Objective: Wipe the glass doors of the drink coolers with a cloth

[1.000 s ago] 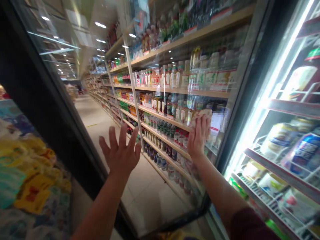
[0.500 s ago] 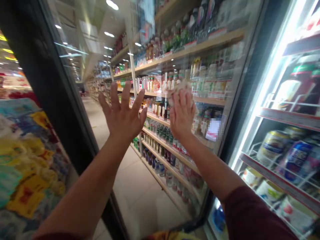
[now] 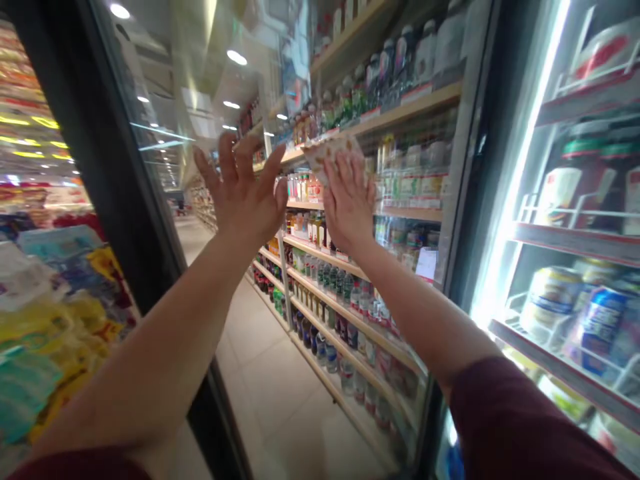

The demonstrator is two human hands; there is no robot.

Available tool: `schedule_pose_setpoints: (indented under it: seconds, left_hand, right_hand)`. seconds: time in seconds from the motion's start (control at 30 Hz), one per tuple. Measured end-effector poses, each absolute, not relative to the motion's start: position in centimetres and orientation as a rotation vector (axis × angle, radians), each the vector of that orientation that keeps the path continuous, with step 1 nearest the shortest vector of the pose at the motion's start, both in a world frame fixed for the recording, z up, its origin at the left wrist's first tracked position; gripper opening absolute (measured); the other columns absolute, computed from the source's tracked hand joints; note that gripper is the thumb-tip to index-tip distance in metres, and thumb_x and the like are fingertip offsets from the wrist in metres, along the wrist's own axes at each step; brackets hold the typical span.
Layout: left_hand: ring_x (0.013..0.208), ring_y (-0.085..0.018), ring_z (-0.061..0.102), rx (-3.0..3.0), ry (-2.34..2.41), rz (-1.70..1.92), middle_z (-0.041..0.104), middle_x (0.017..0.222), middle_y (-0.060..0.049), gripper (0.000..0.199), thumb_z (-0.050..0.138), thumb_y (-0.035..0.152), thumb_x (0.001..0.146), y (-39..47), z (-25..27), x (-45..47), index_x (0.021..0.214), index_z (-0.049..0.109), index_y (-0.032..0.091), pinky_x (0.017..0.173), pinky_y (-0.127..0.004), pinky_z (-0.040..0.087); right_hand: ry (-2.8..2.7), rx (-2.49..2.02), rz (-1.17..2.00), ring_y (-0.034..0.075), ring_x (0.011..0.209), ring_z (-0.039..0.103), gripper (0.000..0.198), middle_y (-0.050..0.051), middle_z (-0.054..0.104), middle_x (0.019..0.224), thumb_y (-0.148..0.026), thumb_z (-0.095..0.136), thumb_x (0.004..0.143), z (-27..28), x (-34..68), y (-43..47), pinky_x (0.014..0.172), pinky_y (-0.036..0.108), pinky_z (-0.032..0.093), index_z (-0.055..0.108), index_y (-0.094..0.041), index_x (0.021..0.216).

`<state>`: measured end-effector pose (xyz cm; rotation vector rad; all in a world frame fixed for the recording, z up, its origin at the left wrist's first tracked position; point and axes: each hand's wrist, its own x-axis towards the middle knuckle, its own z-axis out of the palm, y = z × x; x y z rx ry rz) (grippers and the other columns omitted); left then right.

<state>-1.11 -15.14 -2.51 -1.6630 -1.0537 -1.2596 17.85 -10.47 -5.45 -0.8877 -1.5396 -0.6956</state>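
A glass cooler door (image 3: pixel 295 73) with a black frame stands open in front of me, and shelves of bottles show through it. My left hand (image 3: pixel 245 200) rests against the pane or very close to it, fingers spread and holding nothing. Beside it, my right hand (image 3: pixel 349 210) presses a light cloth (image 3: pixel 316 157) with brownish spots flat on the glass. Part of the cloth is hidden under the palm and fingers.
At the right, the lit cooler holds cans (image 3: pixel 603 327) and bottles on wire-fronted shelves (image 3: pixel 575 240). Yellow and teal packages (image 3: pixel 45 313) are piled at the left. Beyond the glass lie a tiled floor (image 3: pixel 280 387) and long bottle shelves (image 3: pixel 345 310).
My right hand and the cloth have shifted left and slightly up across the glass. My left hand stays spread in nearly the same place. The view has turned a little.
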Motion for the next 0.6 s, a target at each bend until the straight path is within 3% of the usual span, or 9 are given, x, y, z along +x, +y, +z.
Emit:
schedule_pose_setpoints:
  seconds: [0.1, 0.3, 0.4, 0.5, 0.6]
  left_hand:
    - [0.154, -0.022, 0.001, -1.646, -1.093, -1.248, 0.027, 0.163, 0.002, 0.053, 0.050, 0.042, 0.096, -14.6, -1.2, -0.6, 0.145, 0.046, 0.022, 0.120, -0.058, -0.019]
    - [0.152, -0.023, -0.018, -1.630, -1.129, -1.212, 0.012, 0.167, 0.002, 0.068, 0.046, 0.051, 0.094, -12.9, -1.0, 0.0, 0.151, 0.036, 0.017, 0.116, -0.060, -0.024]
    - [0.151, -0.022, -0.020, -1.608, -1.089, -1.198, 0.013, 0.167, 0.003, 0.068, 0.032, 0.055, 0.097, -12.9, -1.4, 0.2, 0.150, 0.037, 0.014, 0.117, -0.057, -0.023]
    - [0.153, -0.023, -0.014, -1.588, -1.094, -1.195, 0.012, 0.167, 0.003, 0.064, 0.038, 0.050, 0.098, -13.3, -1.8, 0.4, 0.155, 0.033, 0.021, 0.121, -0.056, -0.020]
    - [0.154, -0.022, -0.011, -1.582, -1.087, -1.220, 0.011, 0.167, 0.005, 0.063, 0.045, 0.045, 0.097, -13.5, -1.9, 0.6, 0.157, 0.030, 0.031, 0.124, -0.058, -0.018]
  right_hand:
    - [-1.516, -0.952, -0.720, 0.020, 0.155, 0.017, 0.051, 0.001, 0.027, 0.166, -0.027, 0.031, 0.105, -2.8, 20.8, -9.8, 0.126, 0.051, 0.019, 0.033, -0.026, 0.156]
    - [-1.175, -1.035, -0.525, 0.034, 0.154, 0.019, 0.056, 0.015, 0.027, 0.164, -0.027, 0.016, 0.104, 1.7, 24.1, -7.9, 0.119, 0.063, 0.021, 0.034, -0.012, 0.156]
    - [-1.425, -0.922, -0.680, 0.030, 0.154, 0.020, 0.052, 0.008, 0.029, 0.164, -0.026, 0.027, 0.104, 0.7, 21.3, -8.6, 0.122, 0.058, 0.018, 0.036, -0.018, 0.155]
    - [-1.616, -0.806, -0.817, 0.023, 0.154, 0.023, 0.050, 0.000, 0.032, 0.164, -0.027, 0.040, 0.103, 1.0, 20.2, -8.9, 0.126, 0.052, 0.019, 0.041, -0.029, 0.153]
    - [-1.440, -0.936, -0.702, 0.028, 0.154, 0.020, 0.052, 0.005, 0.028, 0.165, -0.028, 0.023, 0.106, 2.3, 21.4, -8.5, 0.123, 0.058, 0.020, 0.036, -0.020, 0.155]
